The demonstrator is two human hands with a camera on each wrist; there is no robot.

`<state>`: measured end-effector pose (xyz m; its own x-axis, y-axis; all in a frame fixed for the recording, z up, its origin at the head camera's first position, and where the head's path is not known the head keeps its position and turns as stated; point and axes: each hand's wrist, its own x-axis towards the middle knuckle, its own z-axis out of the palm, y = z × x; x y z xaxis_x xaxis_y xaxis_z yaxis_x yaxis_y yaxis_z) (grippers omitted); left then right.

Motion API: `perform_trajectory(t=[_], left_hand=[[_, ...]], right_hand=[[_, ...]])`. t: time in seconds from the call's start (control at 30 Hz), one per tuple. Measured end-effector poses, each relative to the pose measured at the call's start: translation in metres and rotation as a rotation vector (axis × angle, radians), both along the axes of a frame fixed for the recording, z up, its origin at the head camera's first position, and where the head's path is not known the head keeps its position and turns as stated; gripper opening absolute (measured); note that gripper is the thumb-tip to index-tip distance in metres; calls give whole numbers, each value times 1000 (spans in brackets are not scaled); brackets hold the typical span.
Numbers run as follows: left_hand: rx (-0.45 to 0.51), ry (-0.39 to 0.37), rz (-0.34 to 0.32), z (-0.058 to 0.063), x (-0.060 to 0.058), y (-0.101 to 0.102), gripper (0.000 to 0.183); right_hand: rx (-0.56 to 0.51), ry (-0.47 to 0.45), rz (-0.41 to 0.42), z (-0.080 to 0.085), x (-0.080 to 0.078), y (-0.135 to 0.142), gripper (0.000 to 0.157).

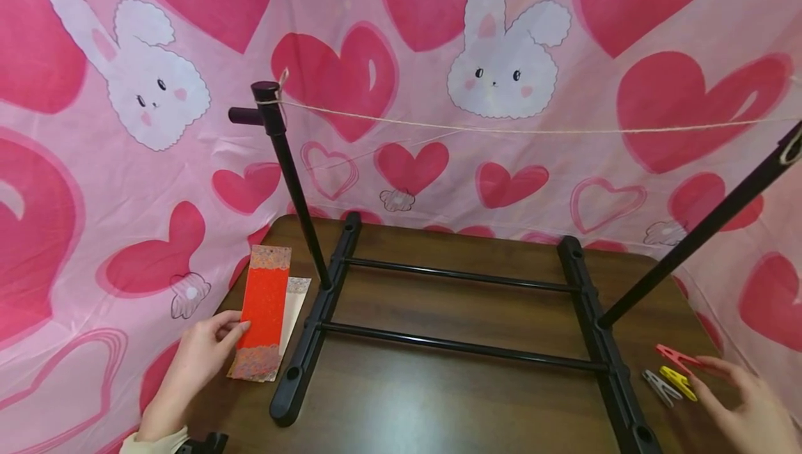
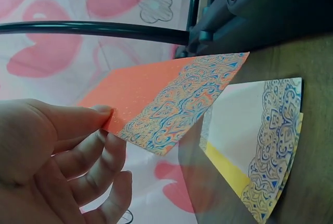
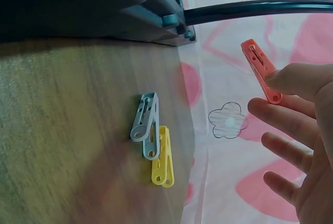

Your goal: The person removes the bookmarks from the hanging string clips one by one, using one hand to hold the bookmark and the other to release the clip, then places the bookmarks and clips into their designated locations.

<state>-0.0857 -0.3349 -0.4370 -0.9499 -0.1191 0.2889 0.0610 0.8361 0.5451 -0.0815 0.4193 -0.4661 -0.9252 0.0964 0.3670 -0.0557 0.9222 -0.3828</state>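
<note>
My left hand [image 1: 203, 353] pinches a red-orange paper strip with patterned ends [image 1: 266, 308] by its left edge. In the left wrist view this strip [image 2: 151, 99] is lifted off the table and tilted. Beneath it lie a white patterned strip [image 2: 234, 114] and a yellow one [image 2: 229, 169], partly covered. My right hand [image 1: 742, 398] holds a red clothespin [image 1: 677, 356] between thumb and fingers. The right wrist view shows that clothespin [image 3: 261, 72] raised above the table. Near it on the tabletop lie a grey clothespin [image 3: 146, 122] and a yellow clothespin [image 3: 162, 159], side by side.
A black frame [image 1: 464, 349] stands on the brown wooden table [image 1: 401, 398], between the hands. Its left post [image 1: 294, 189] and right post [image 1: 695, 231] carry a thin string [image 1: 501, 131] stretched between them. Behind hangs a pink cloth [image 1: 426, 92] with hearts and rabbits.
</note>
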Motion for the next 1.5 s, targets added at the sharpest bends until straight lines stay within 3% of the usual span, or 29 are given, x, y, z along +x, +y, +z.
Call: perform_trajectory(t=[0.1,0.27,0.43,0.67,0.9,1.1,1.3,1.5], left_hand=[[-10,-27,-5,-1,-2,-1,20],[-7,-50,-19,-5,-7,-2,21],[-13,-65,-28,-12,-11,-4,20],[3,-142,-48,-18,-18,-8,23],[-4,-241,-58,-24,-23,-11,25],[9,-270,-81,-30,-26,-14,24],[11,-320,-111,-33,-32,-15,23],[43,-383,-124,-32,-36,-11,25]], right_hand=[[5,-43,-11,-4,1,-1,43],[26,-16,-3,-11,3,0,41],[31,-57,-1,-12,2,0,40],[19,-88,-24,-14,2,-4,38],[74,-122,-4,-19,0,1,36],[85,-108,3,-22,0,5,38],[91,-161,7,-23,-1,6,46],[85,-115,-4,-27,4,4,40]])
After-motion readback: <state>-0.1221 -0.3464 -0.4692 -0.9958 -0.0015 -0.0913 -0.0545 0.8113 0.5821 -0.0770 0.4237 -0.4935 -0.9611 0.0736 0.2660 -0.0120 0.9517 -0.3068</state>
